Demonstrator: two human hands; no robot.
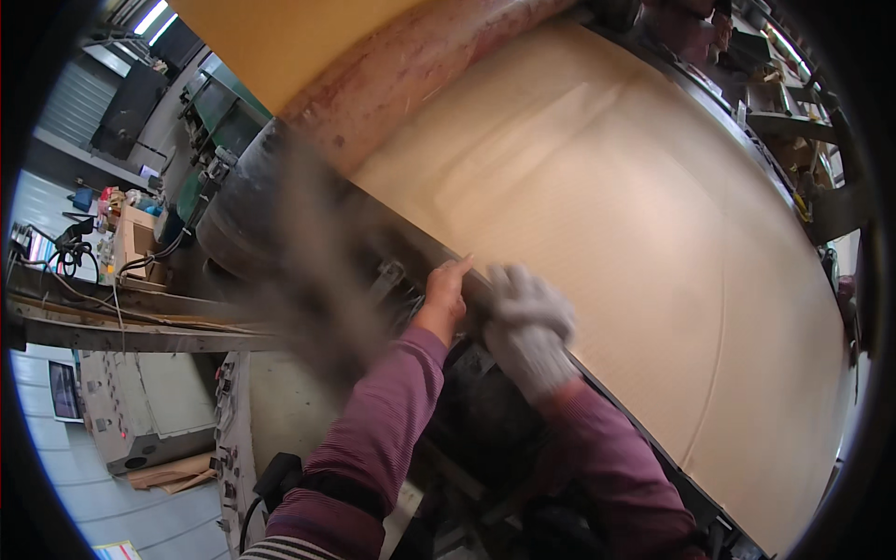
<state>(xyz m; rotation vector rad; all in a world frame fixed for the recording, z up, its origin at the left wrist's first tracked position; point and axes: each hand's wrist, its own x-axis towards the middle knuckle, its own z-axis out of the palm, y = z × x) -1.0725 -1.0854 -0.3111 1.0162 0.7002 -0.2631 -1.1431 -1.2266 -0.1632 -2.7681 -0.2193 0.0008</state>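
Head view: bare left hand reaches toward one o'clock, gloved right hand toward eleven, side by side near the brown sheet; cannot tell their grip.

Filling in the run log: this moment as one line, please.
left hand: bare, at dark rail | right hand: gloved, blurred, beside left hand | brown sheet: alongside rail | grip: unclear
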